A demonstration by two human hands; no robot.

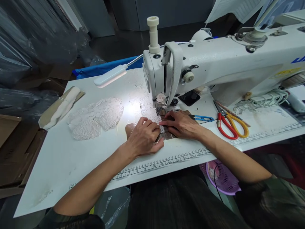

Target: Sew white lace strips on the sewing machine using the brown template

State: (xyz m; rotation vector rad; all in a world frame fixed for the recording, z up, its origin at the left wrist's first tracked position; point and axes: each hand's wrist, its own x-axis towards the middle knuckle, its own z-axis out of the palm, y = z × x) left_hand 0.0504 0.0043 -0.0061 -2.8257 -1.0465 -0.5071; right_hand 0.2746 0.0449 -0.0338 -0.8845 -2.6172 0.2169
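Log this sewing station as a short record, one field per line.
Machine: white sewing machine
Work: white lace at the presser foot
Left hand: fingers bent, over brown material
Right hand: reaching across the lace beside the presser foot
Light: lamp, lit
Table, left side: lace pieces, tied fabric bundle
Table, right side: blue thread snips, scissors with red and yellow handles
Front edge: printed ruler scale
Below table: purple basket

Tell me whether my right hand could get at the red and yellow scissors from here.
Probably yes: the scissors lie on the table to the right of your right hand, handles toward you, with just blue snips lying low between. The hand would first have to leave the lace.
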